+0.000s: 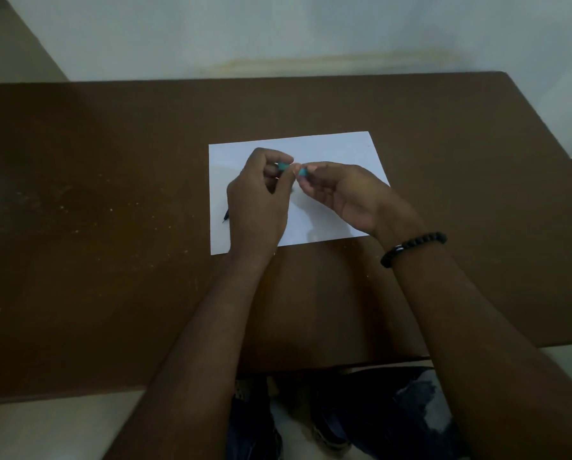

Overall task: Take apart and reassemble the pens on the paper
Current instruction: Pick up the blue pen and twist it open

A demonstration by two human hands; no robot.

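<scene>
A white sheet of paper point(327, 151) lies on the brown table point(112, 194). Above its middle, my left hand point(258, 200) and my right hand point(347, 194) meet fingertip to fingertip. Between them shows a teal pen point(283, 166), with a second teal piece point(304, 172) pinched in my right fingers. My left fingers close around the left end. Most of the pen is hidden by my fingers, so I cannot tell whether the two teal parts are joined. A dark pen tip point(225, 216) pokes out from under my left hand onto the paper's left side.
The table's far edge meets a pale wall point(311, 34). Its near edge runs just above my legs and shoes point(331, 423). A black bead bracelet point(410, 247) sits on my right wrist. Bare brown tabletop spreads wide to the left of the paper.
</scene>
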